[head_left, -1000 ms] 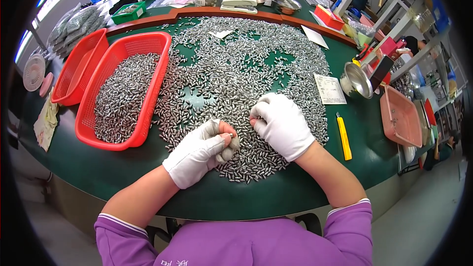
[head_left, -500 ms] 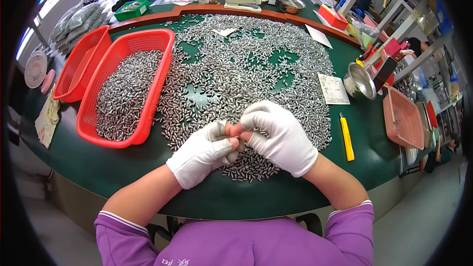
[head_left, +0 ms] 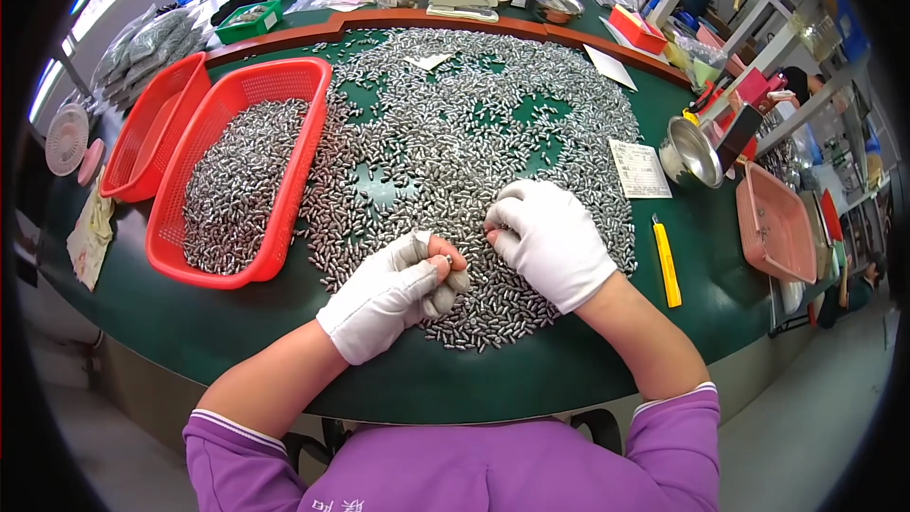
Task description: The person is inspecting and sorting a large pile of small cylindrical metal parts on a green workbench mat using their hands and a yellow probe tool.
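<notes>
Both hands wear white gloves with bare fingertips at the thumb and forefinger. My left hand (head_left: 391, 292), closed, pinches a small silvery metal part (head_left: 449, 259) between thumb and forefinger over the near part of the heap. To its right, my right hand (head_left: 555, 239) is held low over the loose metal parts (head_left: 445, 156), fingers curled down and tips together. Whatever it may hold is hidden by the fingers. The parts are small, shiny and bullet-shaped, spread widely over the green table (head_left: 427, 384).
Left of the heap stands a red perforated basket (head_left: 320, 123) of the same parts, beside another red basket (head_left: 194, 100). To the right lie a yellow cutter knife (head_left: 666, 265), a printed paper slip (head_left: 641, 169), a metal bowl (head_left: 690, 154) and a pink tray (head_left: 773, 256).
My right hand has moved away from my left, to the right and down toward the heap. My left hand has stayed nearly in place, still pinching.
</notes>
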Tool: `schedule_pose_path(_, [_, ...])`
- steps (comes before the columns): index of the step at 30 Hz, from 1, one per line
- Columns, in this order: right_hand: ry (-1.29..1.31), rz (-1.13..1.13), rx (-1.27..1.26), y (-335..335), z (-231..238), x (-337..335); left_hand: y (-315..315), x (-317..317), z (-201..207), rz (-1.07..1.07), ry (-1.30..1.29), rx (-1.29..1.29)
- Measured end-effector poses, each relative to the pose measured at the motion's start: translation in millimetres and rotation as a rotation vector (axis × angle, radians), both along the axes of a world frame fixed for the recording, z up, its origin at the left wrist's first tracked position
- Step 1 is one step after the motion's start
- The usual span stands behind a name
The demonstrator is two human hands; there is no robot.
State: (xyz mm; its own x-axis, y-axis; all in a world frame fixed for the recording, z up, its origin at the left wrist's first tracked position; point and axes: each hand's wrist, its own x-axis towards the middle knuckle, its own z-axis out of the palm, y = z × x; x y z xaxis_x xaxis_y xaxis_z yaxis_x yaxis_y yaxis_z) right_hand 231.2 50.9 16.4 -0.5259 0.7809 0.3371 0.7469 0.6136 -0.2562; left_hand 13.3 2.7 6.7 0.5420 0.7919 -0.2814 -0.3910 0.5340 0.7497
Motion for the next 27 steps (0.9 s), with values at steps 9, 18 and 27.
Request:
schedule_pose_path(9, [-0.096, 0.009, -0.134, -1.9, 4.9, 5.3, 1.2, 0.4, -1.1, 0.014, -0.006, -0.002])
schedule_pose_path(18, [-0.076, -0.086, -0.054, -3.8, 14.4, 10.1, 1.5, -2.0, -4.0, 0.007, -0.076, -0.030])
schedule_pose_path(27, [-0.072, -0.007, -0.104, 0.8, 5.9, 7.6, 3.5, -4.0, -9.5, 0.003, -0.104, -0.016])
